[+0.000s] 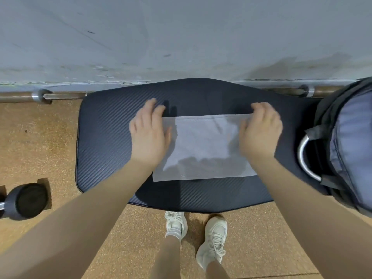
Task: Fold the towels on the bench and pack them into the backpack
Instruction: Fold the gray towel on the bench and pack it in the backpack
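A pale grey towel (203,147) lies partly folded on the dark padded desk (104,141). The left hand (150,133) rests flat on its left edge, fingers straight. The right hand (260,131) grips its far right corner with curled fingers. The backpack (350,141) stands on the desk's right end.

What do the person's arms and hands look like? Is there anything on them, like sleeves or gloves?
Both arms are bare all the way up, with no sleeves in view. The left hand and the right hand wear no gloves, and no rings, watch or bracelets show on the fingers or wrists.
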`<state>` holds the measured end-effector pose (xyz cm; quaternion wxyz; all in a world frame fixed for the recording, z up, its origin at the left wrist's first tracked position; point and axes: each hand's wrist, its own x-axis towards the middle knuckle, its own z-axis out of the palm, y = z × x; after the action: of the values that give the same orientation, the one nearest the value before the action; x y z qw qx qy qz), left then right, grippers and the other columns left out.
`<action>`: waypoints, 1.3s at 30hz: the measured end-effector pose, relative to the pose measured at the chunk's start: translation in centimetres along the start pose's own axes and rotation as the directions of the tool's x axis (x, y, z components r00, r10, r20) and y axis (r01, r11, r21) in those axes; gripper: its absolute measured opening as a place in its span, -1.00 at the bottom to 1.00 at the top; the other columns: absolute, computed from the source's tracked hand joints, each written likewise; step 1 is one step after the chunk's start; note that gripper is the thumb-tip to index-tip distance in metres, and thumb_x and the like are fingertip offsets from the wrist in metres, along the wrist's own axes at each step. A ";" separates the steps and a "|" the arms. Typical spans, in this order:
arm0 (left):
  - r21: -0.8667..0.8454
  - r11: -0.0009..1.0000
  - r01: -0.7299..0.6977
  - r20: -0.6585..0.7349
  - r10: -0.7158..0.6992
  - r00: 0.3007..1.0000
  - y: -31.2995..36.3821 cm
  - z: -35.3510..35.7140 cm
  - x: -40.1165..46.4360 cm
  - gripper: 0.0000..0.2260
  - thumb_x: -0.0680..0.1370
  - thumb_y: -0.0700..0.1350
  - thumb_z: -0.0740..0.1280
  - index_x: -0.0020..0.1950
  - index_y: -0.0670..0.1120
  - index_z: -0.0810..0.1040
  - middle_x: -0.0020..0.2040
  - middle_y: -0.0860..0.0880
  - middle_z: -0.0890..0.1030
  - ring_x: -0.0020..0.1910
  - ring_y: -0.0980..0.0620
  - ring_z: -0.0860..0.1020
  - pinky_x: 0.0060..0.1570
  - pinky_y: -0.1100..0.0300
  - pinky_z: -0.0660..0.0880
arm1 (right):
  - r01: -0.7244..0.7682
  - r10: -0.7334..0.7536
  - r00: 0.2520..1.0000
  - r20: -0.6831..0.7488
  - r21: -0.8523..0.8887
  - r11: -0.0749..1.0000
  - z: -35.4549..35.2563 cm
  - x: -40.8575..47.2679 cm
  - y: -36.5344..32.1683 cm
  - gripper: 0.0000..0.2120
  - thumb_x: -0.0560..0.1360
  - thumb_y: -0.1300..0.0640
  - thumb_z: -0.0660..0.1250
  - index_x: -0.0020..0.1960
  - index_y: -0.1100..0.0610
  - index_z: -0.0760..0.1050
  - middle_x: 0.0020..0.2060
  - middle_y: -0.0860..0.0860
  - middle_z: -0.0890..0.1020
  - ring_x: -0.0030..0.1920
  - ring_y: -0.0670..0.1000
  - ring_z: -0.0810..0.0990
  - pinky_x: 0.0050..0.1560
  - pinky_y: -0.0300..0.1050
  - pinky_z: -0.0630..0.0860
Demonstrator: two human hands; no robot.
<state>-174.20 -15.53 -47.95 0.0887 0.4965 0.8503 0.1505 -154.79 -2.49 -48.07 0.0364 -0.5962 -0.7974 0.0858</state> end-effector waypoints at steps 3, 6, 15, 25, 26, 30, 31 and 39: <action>-0.055 0.971 -0.233 0.124 0.238 0.963 1.2 2.1 -1.6 -0.60 0.50 -0.03 0.11 0.27 -0.21 0.38 0.38 -0.29 0.34 0.35 -0.16 0.20 0.29 -0.09 0.25 | 0.389 -0.405 0.903 0.144 0.125 0.913 2.1 -3.0 -2.8 -0.49 0.44 0.03 0.12 0.32 0.24 0.38 0.35 0.21 0.42 0.33 0.25 0.41 0.34 0.06 0.12; -0.024 0.971 -0.238 0.278 0.235 0.931 0.3 3.5 -2.5 -0.46 0.56 0.16 0.00 0.38 -0.17 0.33 0.46 -0.25 0.23 0.44 -0.13 0.13 0.40 0.05 -0.01 | 0.475 -0.470 0.834 0.290 0.058 0.878 3.6 -4.5 -3.4 -0.42 0.46 -0.09 0.09 0.41 0.15 0.29 0.42 0.10 0.35 0.41 0.11 0.33 0.41 -0.01 -0.03; 0.124 0.947 -0.295 0.448 0.212 0.868 0.2 2.8 -2.4 -0.09 0.31 0.44 -0.01 0.50 -0.03 -0.17 0.47 -0.07 -0.27 0.49 -0.05 -0.17 0.40 0.10 -0.30 | 0.078 -0.037 0.908 0.417 -0.082 0.994 0.7 -3.7 5.1 -0.30 0.46 -0.27 -0.30 0.51 0.03 -0.28 0.52 -0.03 -0.19 0.52 0.02 -0.19 0.48 0.02 -0.22; 0.077 0.904 -0.421 0.419 0.354 0.836 6.0 2.8 -2.6 -0.31 0.45 0.18 0.09 0.47 -0.20 0.11 0.48 -0.15 0.20 0.46 -0.10 0.19 0.42 0.07 -0.08 | -0.487 0.384 0.827 0.410 0.180 0.855 -2.4 -2.9 6.3 -0.56 0.52 0.12 0.22 0.36 0.18 0.26 0.19 0.16 0.49 0.17 0.20 0.48 0.04 0.03 0.45; 0.061 0.888 -0.455 0.421 0.391 0.819 7.3 3.1 -2.5 -0.33 0.45 0.17 0.09 0.46 -0.19 0.14 0.47 -0.16 0.24 0.45 -0.11 0.23 0.41 0.06 -0.03 | -0.546 0.428 0.789 0.441 0.185 0.817 -2.2 -3.0 6.4 -0.58 0.50 0.10 0.25 0.32 0.20 0.30 0.11 0.14 0.54 0.12 0.19 0.51 -0.04 -0.02 0.47; 0.046 0.867 -0.497 0.473 0.419 0.775 11.0 5.1 -2.2 -0.30 0.42 0.23 0.11 0.45 -0.16 0.22 0.46 -0.14 0.28 0.43 -0.12 0.27 0.41 0.04 0.04 | -0.657 0.431 0.711 0.556 0.306 0.689 -1.8 -2.4 6.1 -0.76 0.43 0.11 0.33 -0.02 0.26 0.47 -0.22 0.07 0.53 -0.23 0.06 0.49 -0.43 -0.21 0.25; 0.061 0.861 -0.505 0.487 0.416 0.768 11.5 5.5 -2.3 -0.29 0.42 0.25 0.17 0.46 -0.13 0.21 0.48 -0.13 0.24 0.45 -0.13 0.24 0.44 0.03 0.03 | -0.653 0.401 0.719 0.568 0.353 0.671 -2.0 -2.3 6.0 -0.80 0.42 0.13 0.33 -0.07 0.28 0.49 -0.26 0.07 0.53 -0.25 0.04 0.47 -0.44 -0.21 0.26; 0.041 0.901 -0.433 0.607 0.322 0.727 12.3 4.8 -1.7 -0.29 0.54 0.18 0.16 0.51 -0.01 -0.18 0.53 -0.04 -0.22 0.51 -0.02 -0.19 0.44 0.11 -0.27 | -0.239 0.045 0.897 0.441 0.396 0.887 -6.1 -3.8 2.9 -0.69 0.49 0.20 0.26 0.23 0.12 0.41 -0.04 0.08 0.48 -0.08 0.02 0.46 -0.11 -0.16 0.46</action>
<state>-161.85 -10.47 -48.24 0.2686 0.6870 0.6713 -0.0721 -149.94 -4.79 -42.46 -0.0084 -0.5979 -0.6990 0.3922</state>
